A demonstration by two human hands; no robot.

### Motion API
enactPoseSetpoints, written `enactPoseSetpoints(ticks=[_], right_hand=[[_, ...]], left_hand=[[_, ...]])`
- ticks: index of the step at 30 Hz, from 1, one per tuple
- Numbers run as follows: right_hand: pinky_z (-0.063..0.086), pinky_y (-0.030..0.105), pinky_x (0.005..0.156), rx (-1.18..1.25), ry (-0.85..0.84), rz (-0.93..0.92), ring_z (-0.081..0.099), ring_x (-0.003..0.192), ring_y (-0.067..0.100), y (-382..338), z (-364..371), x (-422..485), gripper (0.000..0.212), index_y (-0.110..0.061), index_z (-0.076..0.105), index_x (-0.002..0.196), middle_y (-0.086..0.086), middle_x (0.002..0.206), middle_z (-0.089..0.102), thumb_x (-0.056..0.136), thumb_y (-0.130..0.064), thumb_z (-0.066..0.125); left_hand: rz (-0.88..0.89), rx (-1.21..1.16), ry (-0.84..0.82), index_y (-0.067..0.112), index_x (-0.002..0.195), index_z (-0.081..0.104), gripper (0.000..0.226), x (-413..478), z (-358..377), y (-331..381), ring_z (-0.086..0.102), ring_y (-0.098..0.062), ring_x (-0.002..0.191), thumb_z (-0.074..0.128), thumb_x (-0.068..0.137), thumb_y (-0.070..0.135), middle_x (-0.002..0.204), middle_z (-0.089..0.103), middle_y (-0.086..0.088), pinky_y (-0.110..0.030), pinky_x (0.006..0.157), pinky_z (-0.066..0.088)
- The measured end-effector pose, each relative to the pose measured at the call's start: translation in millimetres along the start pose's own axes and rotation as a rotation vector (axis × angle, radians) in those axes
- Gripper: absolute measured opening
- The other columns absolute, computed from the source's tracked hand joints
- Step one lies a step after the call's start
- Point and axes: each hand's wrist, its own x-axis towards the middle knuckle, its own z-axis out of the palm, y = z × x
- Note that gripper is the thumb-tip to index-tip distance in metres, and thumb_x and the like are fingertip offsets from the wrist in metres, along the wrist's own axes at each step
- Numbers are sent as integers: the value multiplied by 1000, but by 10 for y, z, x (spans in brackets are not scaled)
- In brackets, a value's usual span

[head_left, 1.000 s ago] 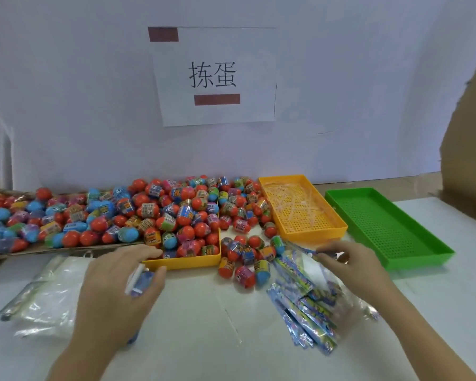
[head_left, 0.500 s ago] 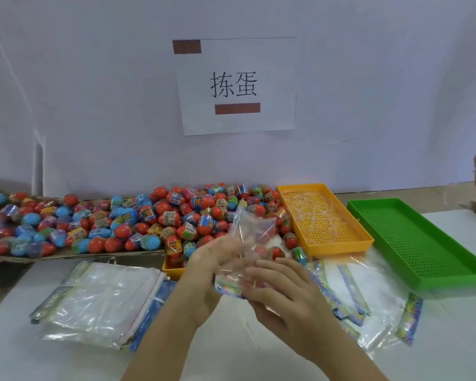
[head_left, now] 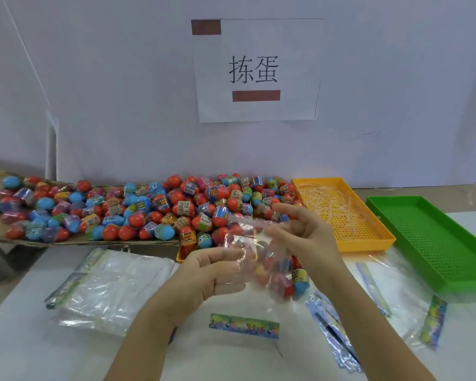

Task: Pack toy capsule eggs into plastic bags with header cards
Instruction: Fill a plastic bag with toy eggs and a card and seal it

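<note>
hands: left hand (head_left: 212, 273) and right hand (head_left: 305, 239) each pinched the clear plastic bag (head_left: 245, 240), held above the table before the egg pile (head_left: 176, 210) | progress: bag looked empty; header card (head_left: 243, 325) lay below; no packed bags seen | left: nearly everything

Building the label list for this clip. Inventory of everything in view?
sign: one, white paper, on wall
eggs: big pile, mostly red and blue, back of table
yellow trays: two, one right of pile, one under it
green tray: one, far right
bag stack: one, clear, table left
loose bags: several, clear with colourful cards, table right
card strip: one, colourful, below the hands
clear bag: one, between both hands
table: one, white
left hand: grips clear bag
right hand: grips clear bag
</note>
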Motion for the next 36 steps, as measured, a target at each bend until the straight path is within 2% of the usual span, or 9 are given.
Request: enactPoseSetpoints(ticks=[3,7,10,14,20,23,29,34,36], right_hand=[[56,25,58,-27,-104,-7,71,69,20,21,22,17,43,-27,61,117,2,83,75,79,-12,75],[55,27,65,-148,193,-60,67,75,10,105,-75,-9,24,-32,62,106,-5,83,68,86,-21,68],[46,25,65,-578,210,-9,57,76,9,243,-198,-128,11,-36,62,94,-9,87,60,85,-32,66],[42,28,73,-1051,2,100,50,97,10,445,-219,-317,31,-40,61,111,-11,101,49,81,-48,66],[49,42,67,-1286,28,-320,59,73,26,553,-77,-456,34,-27,74,75,-1,77,55,51,-46,90],[48,39,72,-1117,100,-396,60,78,26,566,-85,-426,29,-25,74,80,0,81,60,57,-31,91],[53,20,73,-79,239,-354,66,82,15,-38,12,-286,32,-41,62,110,-8,93,70,79,-43,72],[48,38,91,-286,18,-430,67,92,8,-274,247,-163,25,-44,58,108,-12,91,71,83,-43,59],[24,20,102,-502,-28,-382,61,95,-7,-245,277,-124,18,-46,55,99,-17,90,69,83,-49,63]], left_hand=[[53,23,59,16,90,79,17,-13,-17,-20,74,-26,91,77,74,22,98,76,-14,-28,70,59],[134,-78,238,14,73,78,22,-8,-30,-45,73,-21,70,80,57,28,78,75,-13,-27,63,58],[182,-144,304,15,68,76,23,-4,-68,-48,73,-25,70,83,51,28,76,74,-12,-29,61,58],[207,-179,321,17,69,76,23,-2,-64,-53,73,-25,72,84,50,28,77,73,-10,-28,63,58],[247,-126,304,21,72,76,22,-26,-60,-50,71,-19,69,84,53,29,74,73,-10,-24,62,56],[245,-98,317,21,73,76,24,-44,-63,-45,71,-22,68,85,52,28,75,73,-10,-27,61,57],[245,64,291,19,78,76,31,-55,-7,-53,71,-20,69,85,52,33,78,74,-11,-28,61,57],[263,131,252,23,82,77,32,-63,57,-49,72,-19,74,84,53,35,83,75,-4,-27,66,58],[270,120,254,20,84,77,30,-66,58,-42,73,-20,76,83,56,29,86,76,-6,-26,66,58]])
